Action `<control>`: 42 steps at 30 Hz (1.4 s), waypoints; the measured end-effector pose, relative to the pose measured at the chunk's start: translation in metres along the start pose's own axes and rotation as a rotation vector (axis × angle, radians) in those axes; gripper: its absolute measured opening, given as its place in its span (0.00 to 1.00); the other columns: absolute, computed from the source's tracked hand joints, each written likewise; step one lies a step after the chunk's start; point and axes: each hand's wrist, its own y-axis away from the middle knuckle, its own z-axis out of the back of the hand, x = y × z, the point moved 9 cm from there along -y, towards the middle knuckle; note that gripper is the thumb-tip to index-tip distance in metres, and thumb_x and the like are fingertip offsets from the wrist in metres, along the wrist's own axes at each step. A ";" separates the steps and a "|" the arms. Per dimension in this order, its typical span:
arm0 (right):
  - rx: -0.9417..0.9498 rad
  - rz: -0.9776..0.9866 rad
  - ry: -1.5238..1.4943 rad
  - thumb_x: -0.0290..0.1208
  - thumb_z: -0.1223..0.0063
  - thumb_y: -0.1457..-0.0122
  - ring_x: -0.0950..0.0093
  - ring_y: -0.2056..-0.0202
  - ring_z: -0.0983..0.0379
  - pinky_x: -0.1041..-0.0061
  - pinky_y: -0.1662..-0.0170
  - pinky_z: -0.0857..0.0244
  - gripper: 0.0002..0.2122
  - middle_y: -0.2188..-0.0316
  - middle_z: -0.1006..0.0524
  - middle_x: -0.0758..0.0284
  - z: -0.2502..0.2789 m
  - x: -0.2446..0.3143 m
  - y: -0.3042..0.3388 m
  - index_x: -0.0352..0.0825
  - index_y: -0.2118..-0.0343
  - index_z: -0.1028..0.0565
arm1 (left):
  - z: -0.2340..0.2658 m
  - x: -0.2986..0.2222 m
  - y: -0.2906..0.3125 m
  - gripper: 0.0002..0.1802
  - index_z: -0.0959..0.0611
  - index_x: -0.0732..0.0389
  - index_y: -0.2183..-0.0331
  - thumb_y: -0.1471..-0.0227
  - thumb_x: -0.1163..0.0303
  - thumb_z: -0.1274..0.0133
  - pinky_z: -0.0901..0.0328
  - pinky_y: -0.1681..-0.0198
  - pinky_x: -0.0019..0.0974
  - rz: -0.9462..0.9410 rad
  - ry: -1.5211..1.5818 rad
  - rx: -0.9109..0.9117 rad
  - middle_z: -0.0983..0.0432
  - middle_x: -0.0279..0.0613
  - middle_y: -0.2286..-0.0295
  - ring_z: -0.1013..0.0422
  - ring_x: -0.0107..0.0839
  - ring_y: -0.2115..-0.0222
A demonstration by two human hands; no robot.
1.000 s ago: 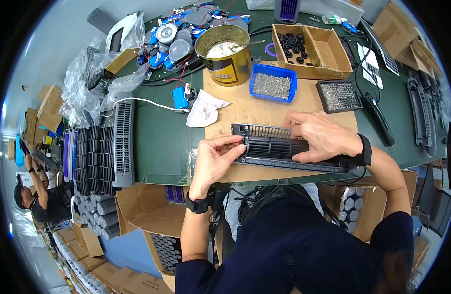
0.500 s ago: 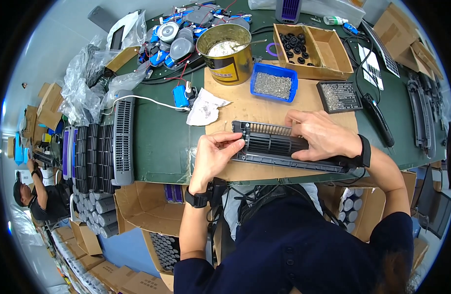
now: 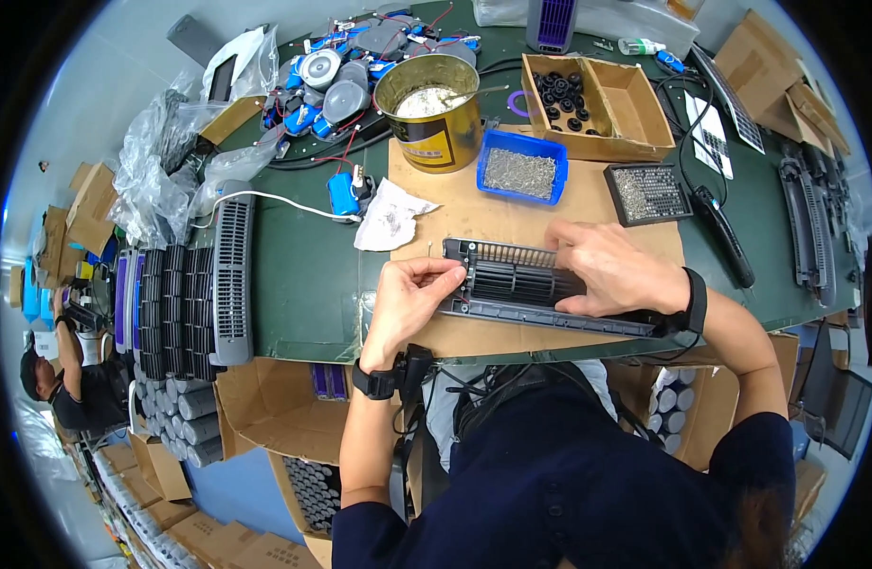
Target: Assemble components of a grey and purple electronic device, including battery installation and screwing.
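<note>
A dark grey tower-fan housing (image 3: 550,320) lies lengthwise before me, with a slotted grille along its far side. Inside it sits a black cylindrical fan wheel (image 3: 517,282). My left hand (image 3: 408,299) is closed at the housing's left end, thumb and index finger pressed together on its edge; the exact spot under the fingertips is hidden. My right hand (image 3: 621,272) curls over the right part of the fan wheel, thumb on the near side and fingers on the far side. That hand covers the wheel's right end.
Beyond the housing stand a blue tray of screws (image 3: 521,169), a black screw tray (image 3: 646,193), a large tin (image 3: 428,114) and a cardboard box (image 3: 635,104) with black parts. An electric screwdriver (image 3: 723,237) lies right. Fan wheels and a grille (image 3: 232,275) stand left.
Both hands keep their places on the fan housing and wheel, with only slight finger movement. The whole view has shifted a little.
</note>
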 end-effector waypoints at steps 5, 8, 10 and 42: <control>0.050 -0.034 -0.080 0.35 0.35 0.60 0.59 0.61 0.29 0.63 0.60 0.33 0.17 0.63 0.31 0.57 -0.001 -0.002 0.000 0.23 0.77 0.25 | 0.011 0.003 0.008 0.12 0.16 0.69 0.64 0.52 0.74 0.37 0.33 0.70 0.22 -0.027 0.063 -0.081 0.20 0.37 0.74 0.28 0.17 0.75; 0.034 -0.013 -0.088 0.35 0.35 0.60 0.59 0.61 0.29 0.63 0.60 0.33 0.17 0.63 0.31 0.58 0.000 0.000 0.001 0.24 0.78 0.25 | 0.033 0.002 0.011 0.13 0.16 0.69 0.62 0.51 0.75 0.37 0.32 0.69 0.22 -0.080 0.101 -0.219 0.19 0.38 0.73 0.27 0.18 0.73; 0.046 -0.025 -0.095 0.36 0.35 0.61 0.59 0.61 0.29 0.64 0.60 0.33 0.17 0.63 0.31 0.58 -0.001 -0.002 0.001 0.24 0.78 0.26 | 0.034 -0.003 0.013 0.14 0.16 0.69 0.61 0.51 0.74 0.37 0.32 0.69 0.22 -0.090 0.129 -0.229 0.19 0.38 0.72 0.27 0.18 0.73; 0.028 -0.021 -0.165 0.37 0.35 0.61 0.60 0.62 0.29 0.65 0.61 0.34 0.17 0.62 0.30 0.59 0.003 -0.002 0.005 0.25 0.77 0.25 | 0.004 0.006 0.020 0.12 0.19 0.71 0.61 0.47 0.75 0.42 0.27 0.62 0.27 0.079 0.293 -0.057 0.20 0.44 0.68 0.23 0.25 0.70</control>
